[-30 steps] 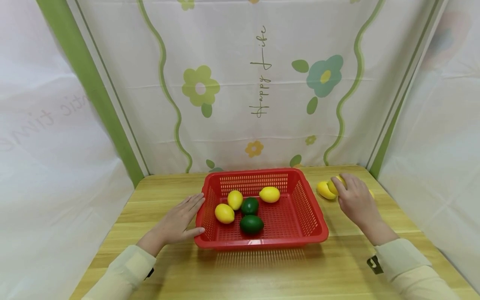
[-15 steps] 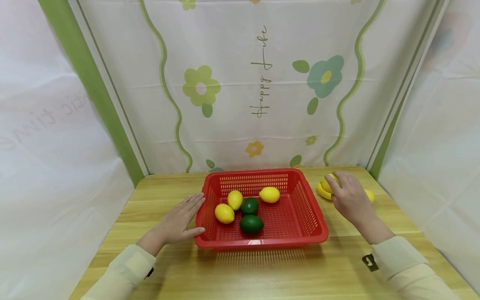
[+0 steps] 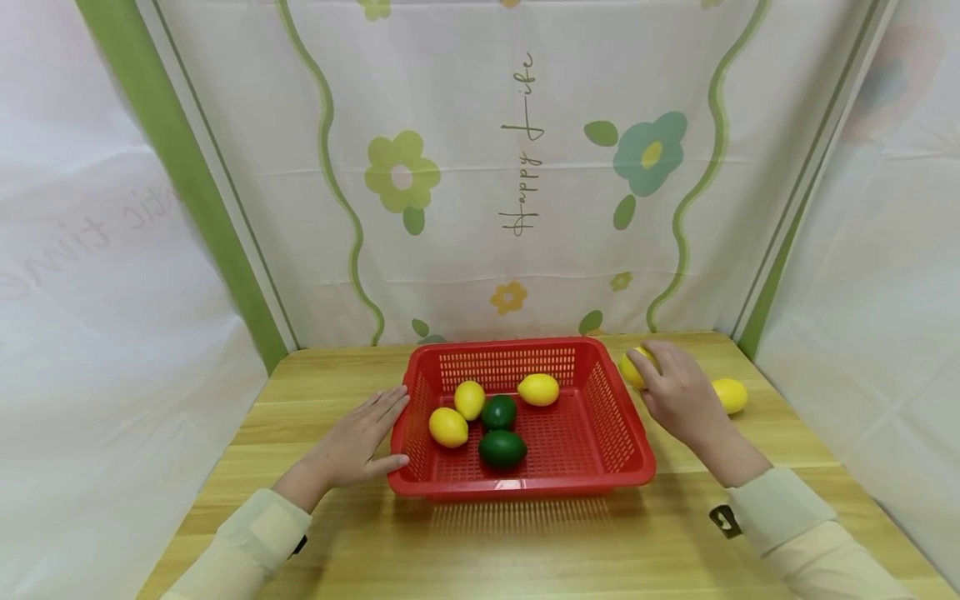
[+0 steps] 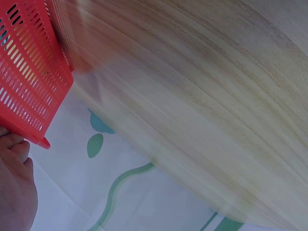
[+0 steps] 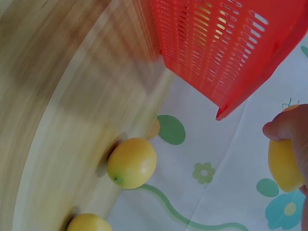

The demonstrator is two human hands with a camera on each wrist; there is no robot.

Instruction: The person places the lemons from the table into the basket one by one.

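My right hand (image 3: 678, 398) holds a yellow lemon (image 3: 636, 368) between thumb and fingers, just off the basket's right rim. In the right wrist view that lemon (image 5: 283, 166) is up off the table. My left hand (image 3: 352, 442) lies against the left rim of a red plastic basket (image 3: 525, 483), fingers extended and thumb apart. Three yellow lemons (image 3: 538, 390) and two dark green, lime-shaped fruits (image 3: 502, 449) lie inside the basket. Right of my right hand, one lemon (image 3: 730, 395) rests on the table; the right wrist view shows another lemon (image 5: 132, 162) there, hidden in the head view.
The basket stands on a wooden table (image 3: 525, 558) with slotted walls all round. A white printed curtain (image 3: 465, 250) hangs behind the table's far edge, with white sheets (image 3: 877, 292) at both sides.
My right hand has carried its lemon leftward, away from the other table lemons, toward the basket's right rim. The lemon at far right now shows more fully. My left hand and the basket stay put.
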